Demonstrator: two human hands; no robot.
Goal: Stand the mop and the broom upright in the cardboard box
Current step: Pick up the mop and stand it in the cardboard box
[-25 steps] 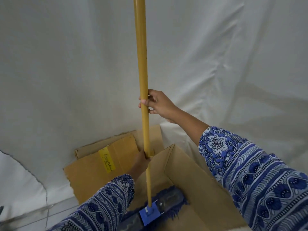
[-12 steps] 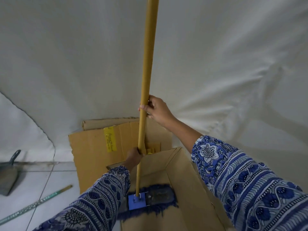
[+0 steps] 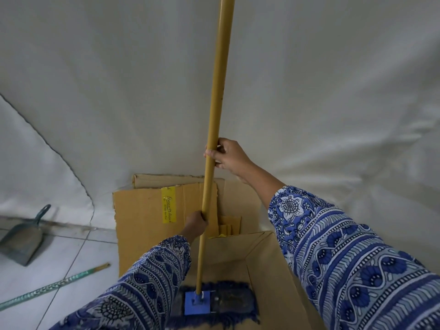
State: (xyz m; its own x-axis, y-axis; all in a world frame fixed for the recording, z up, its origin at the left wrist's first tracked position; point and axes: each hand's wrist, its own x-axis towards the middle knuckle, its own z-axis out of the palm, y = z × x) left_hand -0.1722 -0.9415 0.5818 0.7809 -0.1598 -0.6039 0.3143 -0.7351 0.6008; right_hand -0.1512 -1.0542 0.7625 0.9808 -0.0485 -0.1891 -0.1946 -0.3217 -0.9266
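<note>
The mop has a long yellow handle [image 3: 217, 86] rising out of the top of the view, leaning slightly to the right. Its flat blue fringed head [image 3: 214, 303] rests on the bottom of the open cardboard box [image 3: 273, 277]. My right hand [image 3: 228, 157] grips the handle higher up. My left hand [image 3: 196, 223] grips it lower, just above the box's far rim. A green-striped stick, probably the broom's handle [image 3: 52, 288], lies on the tiled floor at the left; its head is out of view.
Flattened cardboard sheets [image 3: 147, 217] with a yellow tape strip lean against the white cloth backdrop [image 3: 309, 91] behind the box. A grey-green dustpan [image 3: 22, 236] lies on the white floor tiles at the far left.
The view has swung left and down, bringing the dustpan and striped stick into sight. The mop handle now leans slightly right instead of standing straight. Both hands keep their grip.
</note>
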